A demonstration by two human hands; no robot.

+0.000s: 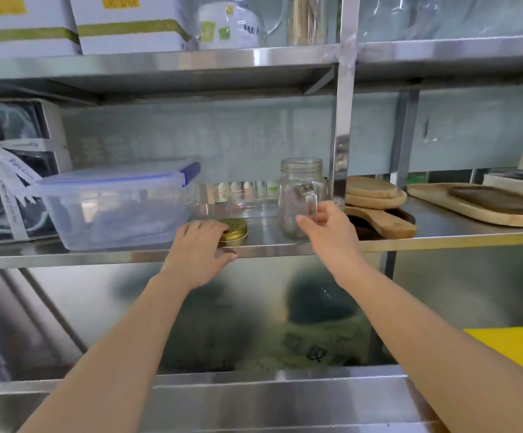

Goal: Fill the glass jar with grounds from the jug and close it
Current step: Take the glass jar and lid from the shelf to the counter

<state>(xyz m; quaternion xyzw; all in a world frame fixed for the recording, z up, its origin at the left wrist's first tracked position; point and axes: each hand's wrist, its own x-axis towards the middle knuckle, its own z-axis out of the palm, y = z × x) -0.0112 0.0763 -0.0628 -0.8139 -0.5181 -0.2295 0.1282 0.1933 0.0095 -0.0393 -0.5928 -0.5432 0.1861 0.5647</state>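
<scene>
Right grip half-closes, thumb and fingers pinching the handle of the one glass jar upright on the shelf. Left grip cups the one gold lid. Thin glass could slip, tipping against the post. No jug visible.

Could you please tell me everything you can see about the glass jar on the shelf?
The glass jar is clear glass with a threaded neck and a side handle, like a mug jar. It stands upright and open, with no lid, near the front edge of the steel shelf, beside the upright post. It looks empty, though reflections blur its inside. The right hand reaches its handle side, fingers at or almost on the handle. Its likely lid, the gold lid, lies apart on the shelf under the left hand.
</scene>
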